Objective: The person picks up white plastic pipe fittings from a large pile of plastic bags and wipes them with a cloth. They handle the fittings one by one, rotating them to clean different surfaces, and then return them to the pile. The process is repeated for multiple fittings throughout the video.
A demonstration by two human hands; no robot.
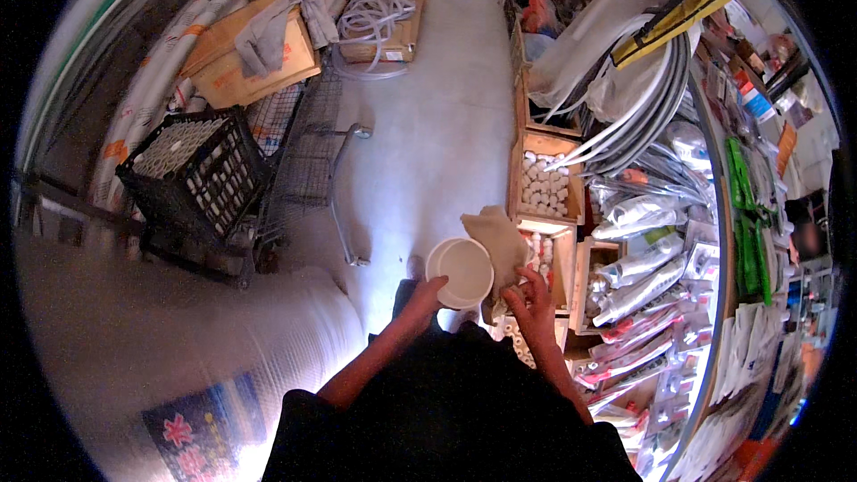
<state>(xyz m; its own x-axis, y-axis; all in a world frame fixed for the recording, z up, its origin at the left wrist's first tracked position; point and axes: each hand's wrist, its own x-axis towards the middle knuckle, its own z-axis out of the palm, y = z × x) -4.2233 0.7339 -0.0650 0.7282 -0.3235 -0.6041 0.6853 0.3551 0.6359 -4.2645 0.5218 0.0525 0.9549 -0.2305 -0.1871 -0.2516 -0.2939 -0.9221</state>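
In front of my body I hold a round white plastic tub (466, 270), its open mouth facing up and no contents that I can make out. My left hand (423, 302) grips its near left rim, thumb over the edge. A beige-brown cloth (497, 239) hangs just right of the tub, close against its side. My right hand (534, 305) is at the lower edge of this cloth with fingers curled, pinching it.
Wooden bins (546, 145) of small white fittings line the right, beside a shelf of bagged parts (638, 281). Left stand a shopping cart (308, 152), a black crate (192, 174) of white pieces and a plastic-wrapped roll (303, 339). Clear hose (379, 18) lies on cardboard ahead.
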